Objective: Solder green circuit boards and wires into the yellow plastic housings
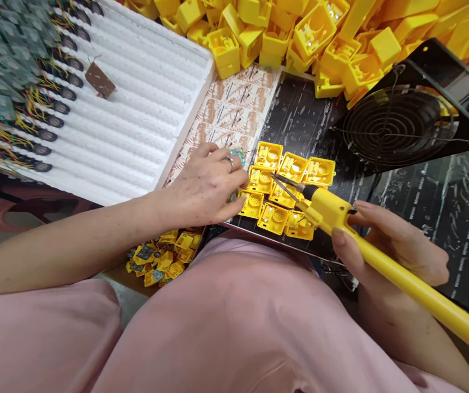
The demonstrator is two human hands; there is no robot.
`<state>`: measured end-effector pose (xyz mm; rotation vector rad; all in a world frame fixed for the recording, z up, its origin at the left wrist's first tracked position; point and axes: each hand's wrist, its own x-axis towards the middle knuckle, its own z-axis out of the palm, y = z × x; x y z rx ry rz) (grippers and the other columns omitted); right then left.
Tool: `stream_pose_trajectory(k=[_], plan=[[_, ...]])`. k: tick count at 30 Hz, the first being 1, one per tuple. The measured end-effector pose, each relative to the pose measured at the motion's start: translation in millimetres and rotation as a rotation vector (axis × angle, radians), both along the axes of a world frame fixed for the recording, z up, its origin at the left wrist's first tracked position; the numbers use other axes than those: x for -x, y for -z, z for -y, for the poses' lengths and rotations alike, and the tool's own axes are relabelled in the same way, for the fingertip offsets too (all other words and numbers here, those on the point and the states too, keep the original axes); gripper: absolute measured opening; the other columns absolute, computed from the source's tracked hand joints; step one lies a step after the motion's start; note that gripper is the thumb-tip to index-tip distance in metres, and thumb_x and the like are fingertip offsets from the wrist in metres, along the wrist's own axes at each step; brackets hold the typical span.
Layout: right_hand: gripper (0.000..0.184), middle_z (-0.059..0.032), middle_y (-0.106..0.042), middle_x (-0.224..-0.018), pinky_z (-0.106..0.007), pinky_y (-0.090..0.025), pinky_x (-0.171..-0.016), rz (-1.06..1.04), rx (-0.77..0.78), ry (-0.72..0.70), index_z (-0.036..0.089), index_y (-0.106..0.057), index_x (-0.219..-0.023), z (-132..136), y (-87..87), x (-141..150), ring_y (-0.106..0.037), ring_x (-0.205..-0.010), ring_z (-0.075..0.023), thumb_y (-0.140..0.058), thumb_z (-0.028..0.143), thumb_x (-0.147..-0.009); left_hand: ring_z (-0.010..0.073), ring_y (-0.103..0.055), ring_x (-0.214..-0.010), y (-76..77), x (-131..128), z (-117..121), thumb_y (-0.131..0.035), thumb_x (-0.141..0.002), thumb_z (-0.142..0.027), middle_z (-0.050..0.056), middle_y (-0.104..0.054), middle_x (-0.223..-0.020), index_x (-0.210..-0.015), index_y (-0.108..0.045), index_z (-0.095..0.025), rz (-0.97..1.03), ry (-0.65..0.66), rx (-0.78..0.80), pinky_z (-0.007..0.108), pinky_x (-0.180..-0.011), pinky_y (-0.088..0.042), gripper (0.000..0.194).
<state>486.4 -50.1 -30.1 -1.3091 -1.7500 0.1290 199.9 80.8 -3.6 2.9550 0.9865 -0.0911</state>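
My right hand (pixel 393 240) grips a yellow soldering gun (pixel 327 209) by its long handle, thumb and index finger closed around it. Its dark tip and a thin feed tube reach over a cluster of small yellow plastic housings (pixel 273 218), set open side up on the black mat. To the left of them my left hand (pixel 213 183) is closed, fingers curled down at the cluster's edge. A green circuit board (pixel 238 155) with thin wires shows beyond those fingers, which seem to hold it; the fingertips are partly hidden.
A black fan (pixel 393 117) with a wire guard stands at the right. Yellow casings (pixel 254 43) are heaped along the back. On the left, a white foam tray (pixel 144 103) bears wired boards, round black parts and a brown piece (pixel 100 80). More yellow parts (pixel 172 256) lie below the table edge.
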Motion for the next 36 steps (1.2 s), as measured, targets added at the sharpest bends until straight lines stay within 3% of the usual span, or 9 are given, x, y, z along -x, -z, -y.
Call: stream_pose_trajectory(k=[4, 7, 11, 18, 24, 30, 36], plan=[[0.040, 0.0001, -0.084, -0.096, -0.033, -0.065, -0.057, -0.035, -0.026, -0.076, 0.032, -0.075, -0.128, -14, -2.0, 7, -0.079, -0.071, -0.0209, -0.088, 0.023, -0.091, 0.0312, -0.069, -0.114, 2.6, -8, -9, -0.050, -0.100, -0.046, 0.007, -0.078, -0.109, -0.102, -0.075, -0.023, 0.068, -0.157, -0.012, 0.048, -0.104, -0.048, 0.034], [0.014, 0.0016, -0.079, -0.080, -0.027, -0.062, -0.050, -0.018, -0.060, -0.172, 0.026, -0.074, -0.101, -26, -3.6, 14, -0.077, -0.062, -0.0181, -0.086, 0.024, -0.093, 0.0318, -0.070, -0.113, 9.1, -17, -19, -0.052, -0.097, -0.043, 0.006, -0.077, -0.102, -0.091, -0.074, -0.022, 0.006, -0.204, 0.038, 0.050, -0.106, -0.046, 0.031], [0.021, 0.0025, -0.077, -0.073, -0.023, -0.056, -0.044, 0.084, -0.028, -0.158, 0.024, -0.068, -0.085, -32, -6.7, 18, -0.076, -0.059, -0.0159, -0.087, 0.028, -0.093, 0.0299, -0.072, -0.103, 12.8, -26, -27, -0.052, -0.093, -0.039, 0.004, -0.074, -0.087, -0.086, -0.075, -0.021, -0.050, -0.225, 0.117, 0.050, -0.105, -0.046, 0.030], [0.027, 0.0018, -0.078, -0.078, -0.023, -0.058, -0.052, 0.135, -0.138, -0.242, 0.022, -0.066, -0.093, -33, -7.0, 21, -0.077, -0.066, -0.0153, -0.092, 0.020, -0.088, 0.0274, -0.074, -0.099, 1.5, -35, -32, -0.052, -0.091, -0.033, 0.004, -0.076, -0.087, -0.088, -0.077, -0.020, -0.150, -0.258, 0.213, 0.045, -0.104, -0.048, 0.029], [0.018, 0.0015, -0.078, -0.084, -0.024, -0.065, -0.060, 0.086, -0.052, -0.231, 0.025, -0.068, -0.097, -27, -15.8, 10, -0.076, -0.070, -0.0148, -0.085, 0.019, -0.094, 0.0241, -0.073, -0.089, 6.3, -31, -39, -0.053, -0.086, -0.033, 0.002, -0.072, -0.077, -0.080, -0.075, -0.020, -0.090, -0.199, 0.203, 0.044, -0.099, -0.051, 0.026], [0.016, 0.0017, -0.077, -0.080, -0.025, -0.065, -0.058, 0.015, 0.000, -0.185, 0.027, -0.069, -0.093, -24, -9.5, 4, -0.076, -0.067, -0.0163, -0.084, 0.022, -0.095, 0.0233, -0.072, -0.085, 7.0, -28, -42, -0.056, -0.085, -0.031, 0.001, -0.068, -0.071, -0.074, -0.071, -0.021, -0.038, -0.148, 0.183, 0.041, -0.096, -0.054, 0.021], [0.047, 0.0001, -0.082, -0.094, -0.029, -0.065, -0.058, 0.030, -0.049, -0.106, 0.031, -0.071, -0.134, -23, -5.6, 3, -0.076, -0.068, -0.0187, -0.087, 0.022, -0.091, 0.0217, -0.072, -0.080, -0.5, -25, -35, -0.051, -0.092, -0.033, 0.000, -0.069, -0.071, -0.081, -0.072, -0.022, -0.064, -0.200, 0.199, 0.042, -0.102, -0.051, 0.027]])
